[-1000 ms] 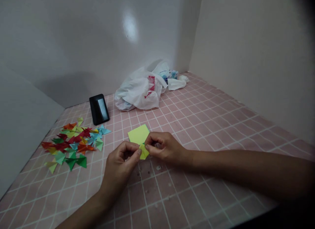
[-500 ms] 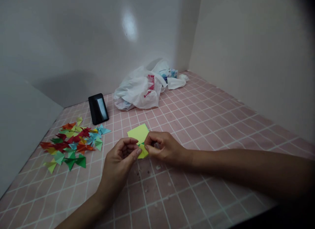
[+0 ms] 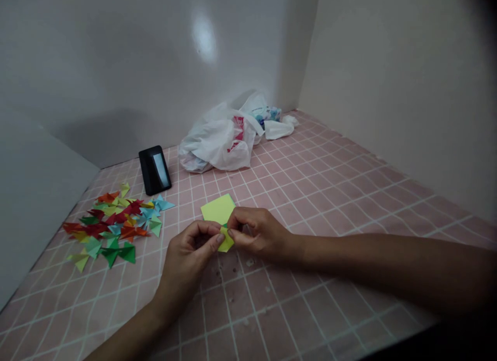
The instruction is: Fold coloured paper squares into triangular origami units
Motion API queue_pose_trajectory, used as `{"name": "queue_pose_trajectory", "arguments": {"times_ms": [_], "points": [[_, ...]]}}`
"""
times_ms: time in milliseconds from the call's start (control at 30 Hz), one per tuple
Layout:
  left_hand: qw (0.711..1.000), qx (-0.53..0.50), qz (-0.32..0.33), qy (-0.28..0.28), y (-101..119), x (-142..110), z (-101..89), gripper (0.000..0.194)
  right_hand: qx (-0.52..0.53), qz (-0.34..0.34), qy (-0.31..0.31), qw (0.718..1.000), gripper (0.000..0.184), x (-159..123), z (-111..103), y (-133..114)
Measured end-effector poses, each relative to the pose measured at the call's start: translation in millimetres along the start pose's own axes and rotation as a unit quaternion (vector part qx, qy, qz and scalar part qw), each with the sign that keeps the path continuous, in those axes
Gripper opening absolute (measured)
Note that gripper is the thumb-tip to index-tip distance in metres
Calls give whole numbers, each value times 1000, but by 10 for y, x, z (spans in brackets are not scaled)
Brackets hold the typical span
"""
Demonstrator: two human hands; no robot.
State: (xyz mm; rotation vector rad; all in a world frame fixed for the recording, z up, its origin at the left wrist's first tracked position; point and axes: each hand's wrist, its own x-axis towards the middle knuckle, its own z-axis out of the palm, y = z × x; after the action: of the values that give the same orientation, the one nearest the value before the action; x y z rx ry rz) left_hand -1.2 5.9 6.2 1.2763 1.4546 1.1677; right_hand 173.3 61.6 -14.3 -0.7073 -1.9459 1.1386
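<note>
A small folded yellow paper (image 3: 225, 242) is pinched between both hands, close above the tiled surface. My left hand (image 3: 196, 247) grips its left side between thumb and fingers. My right hand (image 3: 260, 234) pinches the right edge, thumb against forefinger, hiding part of the sheet. Just beyond the fingers lies a stack of square paper (image 3: 218, 209), yellow on top with a sliver of green or blue at its edges. To the left is a loose pile of folded paper pieces (image 3: 111, 218) in red, orange, yellow, green and light blue.
A black phone-like device (image 3: 155, 170) lies at the back left. Crumpled white plastic bags (image 3: 221, 138) and a blue-patterned packet (image 3: 267, 114) sit against the back wall. Walls bound the pink tiled surface (image 3: 310, 190) at left, back and right.
My left fingers have closed in on the yellow paper, the forefinger now reaching its top edge. My right hand has barely moved.
</note>
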Motion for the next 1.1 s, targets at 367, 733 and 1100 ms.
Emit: {"name": "queue_pose_trajectory", "arguments": {"times_ms": [367,733,1100], "points": [[1000,0,-14,2,-21,-13,-20,11,7,-3,-1,1000,13,-7,17,-9],[1000,7,9,13,1,-12,16,12,16,50,-12,999,12,-2,32,-28],[1000,-25,12,15,28,-4,52,17,35,67,-22,997,10,4,25,-8]]}}
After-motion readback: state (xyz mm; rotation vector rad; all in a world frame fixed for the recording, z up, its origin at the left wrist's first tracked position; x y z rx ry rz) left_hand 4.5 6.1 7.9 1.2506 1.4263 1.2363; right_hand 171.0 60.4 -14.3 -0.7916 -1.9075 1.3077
